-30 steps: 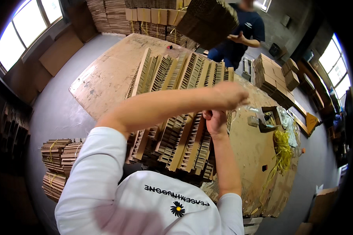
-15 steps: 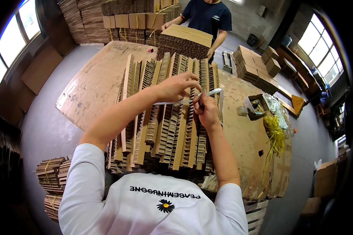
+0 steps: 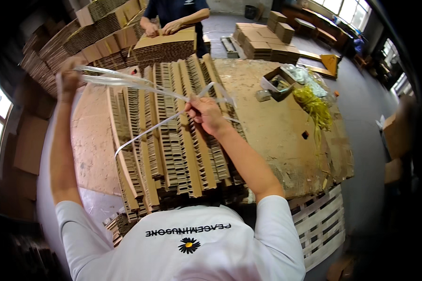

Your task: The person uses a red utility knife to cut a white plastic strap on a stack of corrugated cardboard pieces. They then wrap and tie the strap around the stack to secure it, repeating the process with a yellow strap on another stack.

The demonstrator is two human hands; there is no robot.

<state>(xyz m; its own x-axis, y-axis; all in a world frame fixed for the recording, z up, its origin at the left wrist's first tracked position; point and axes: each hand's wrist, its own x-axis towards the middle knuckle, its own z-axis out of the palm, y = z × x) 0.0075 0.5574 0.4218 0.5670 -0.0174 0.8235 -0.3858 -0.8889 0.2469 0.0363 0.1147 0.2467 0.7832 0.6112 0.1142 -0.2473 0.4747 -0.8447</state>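
"Both hands are on the white strap (image 3: 112, 80)?"

"Seems so. Left hand (image 3: 70, 77), blurred and stretched wide, looks clenched on one end; the right hand (image 3: 204, 112) pinches it above the stack of cardboard strips (image 3: 173, 136)."

"How far along does it look?"

"Partway, probably. The strap already crosses the stack, one run going over its left edge, below and left of the right hand. Strands meet at the right fingers, though whether a knot is there is hidden. A loose loop stands just right of that hand, so it isn't drawn snug yet."

"And which way does it point?"

"Its long, pulled run slants from the right hand leftward, either up or away from the person; one view can't settle which. It crosses the strips, whose long axes run away from the body, side by side beneath the right hand."
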